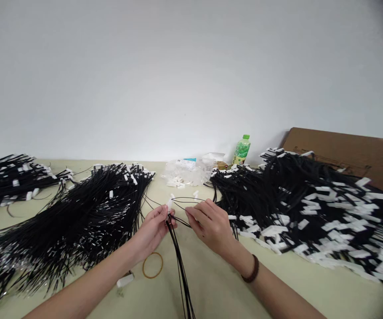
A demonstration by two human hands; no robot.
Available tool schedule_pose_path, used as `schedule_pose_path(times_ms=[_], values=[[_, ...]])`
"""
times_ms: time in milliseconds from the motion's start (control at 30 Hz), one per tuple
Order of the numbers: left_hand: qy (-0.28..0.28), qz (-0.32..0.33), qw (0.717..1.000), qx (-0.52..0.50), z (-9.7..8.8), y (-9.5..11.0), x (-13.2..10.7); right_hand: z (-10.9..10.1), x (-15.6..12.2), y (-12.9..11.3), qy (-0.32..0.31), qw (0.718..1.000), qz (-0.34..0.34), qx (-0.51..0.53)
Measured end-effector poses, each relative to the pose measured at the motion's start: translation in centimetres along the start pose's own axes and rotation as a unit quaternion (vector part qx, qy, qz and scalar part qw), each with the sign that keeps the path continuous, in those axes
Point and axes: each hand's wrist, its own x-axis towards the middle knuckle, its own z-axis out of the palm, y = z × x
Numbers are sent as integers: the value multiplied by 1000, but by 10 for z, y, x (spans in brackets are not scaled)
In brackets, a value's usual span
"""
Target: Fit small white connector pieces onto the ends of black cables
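Observation:
Between thumb and fingers, my left hand [157, 228] pinches a small white connector housing [169, 204]. Several black wires [180, 270] run from under that hand down to the front edge of the view. My right hand [211, 223], just to the right, has its thumb and fingertips closed on thin black wires that loop across to the connector. The exact wire ends between the right fingertips are hidden. On the table below my left hand lies a yellow rubber band [152, 265].
A large heap of black wires [78, 212] lies left, another pile with white connectors [311, 208] right. Behind are a clear plastic bag [184, 173], a green-capped bottle [241, 150] and a cardboard sheet [340, 155]. A loose white piece [125, 280] lies near my left forearm.

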Motion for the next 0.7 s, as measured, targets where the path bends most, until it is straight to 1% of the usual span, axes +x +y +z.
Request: schedule_pose_path(times_ms=[300, 467, 700], values=[[0, -1, 1000, 7, -2, -1, 1, 3, -2, 0, -29, 999, -3, 13], [-7, -2, 1000, 2, -1, -1, 1, 2, -1, 0, -25, 1000, -4, 16], [6, -6, 1000, -2, 1, 1, 0, 0, 0, 0, -18, 1000, -5, 16]])
